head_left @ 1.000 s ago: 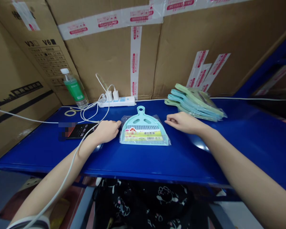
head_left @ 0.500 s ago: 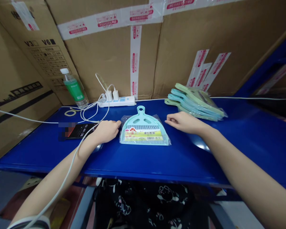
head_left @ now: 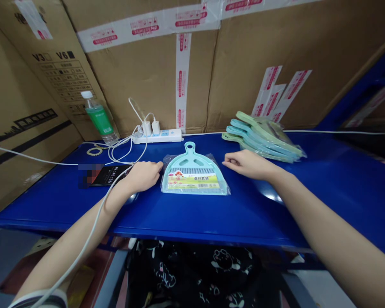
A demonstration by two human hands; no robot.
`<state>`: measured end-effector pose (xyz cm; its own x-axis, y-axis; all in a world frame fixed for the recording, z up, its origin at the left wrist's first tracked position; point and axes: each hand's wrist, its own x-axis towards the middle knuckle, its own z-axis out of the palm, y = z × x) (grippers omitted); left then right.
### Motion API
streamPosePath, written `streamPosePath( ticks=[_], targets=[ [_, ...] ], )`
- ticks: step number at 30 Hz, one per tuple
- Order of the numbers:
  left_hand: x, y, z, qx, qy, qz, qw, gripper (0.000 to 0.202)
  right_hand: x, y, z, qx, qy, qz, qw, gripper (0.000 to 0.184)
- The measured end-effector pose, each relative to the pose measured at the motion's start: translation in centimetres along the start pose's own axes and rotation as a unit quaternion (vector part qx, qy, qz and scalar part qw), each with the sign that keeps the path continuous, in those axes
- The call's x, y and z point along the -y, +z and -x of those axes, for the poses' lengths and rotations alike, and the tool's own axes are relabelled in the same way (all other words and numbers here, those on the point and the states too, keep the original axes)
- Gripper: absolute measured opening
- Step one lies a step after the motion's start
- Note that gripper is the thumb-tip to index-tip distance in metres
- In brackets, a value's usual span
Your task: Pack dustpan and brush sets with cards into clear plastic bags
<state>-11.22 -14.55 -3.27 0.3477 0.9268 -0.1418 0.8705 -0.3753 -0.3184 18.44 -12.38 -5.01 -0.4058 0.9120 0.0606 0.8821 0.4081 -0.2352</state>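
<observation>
A light-blue dustpan and brush set (head_left: 194, 162) in clear plastic wrap lies flat on the blue table (head_left: 192, 216), handle pointing away from me. A yellow and white label (head_left: 194, 181) with red mushrooms covers its brush bristles. My left hand (head_left: 145, 175) rests on the table just left of the set, fingers curled in, its fingertips close to the wrap's edge; whether they touch it I cannot tell. To the right of the set, a short gap away, my right hand (head_left: 245, 164) lies in a loose fist with nothing visible in it.
At the back right, several wrapped green and blue dustpan sets (head_left: 265, 137) lie stacked. A phone (head_left: 107, 176), a beaded ring (head_left: 94, 151), a water bottle (head_left: 100, 119) and a power strip (head_left: 162, 136) with white cables are on the left. Cardboard (head_left: 141, 64) walls the back. One white cable crosses my left arm.
</observation>
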Motion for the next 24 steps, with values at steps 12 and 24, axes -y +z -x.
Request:
streamPosePath(
  ticks=[12, 24],
  targets=[
    [0.0, 0.0, 0.0, -0.002, -0.002, 0.002, 1.0, 0.028, -0.2, 0.1, 0.0, -0.01, 0.005, 0.011, 1.0, 0.022],
    [0.0, 0.1, 0.0, -0.005, 0.0, 0.002, 1.0, 0.029, -1.5, 0.0, 0.0, -0.045, 0.026, 0.028, 0.998, 0.02]
  ],
)
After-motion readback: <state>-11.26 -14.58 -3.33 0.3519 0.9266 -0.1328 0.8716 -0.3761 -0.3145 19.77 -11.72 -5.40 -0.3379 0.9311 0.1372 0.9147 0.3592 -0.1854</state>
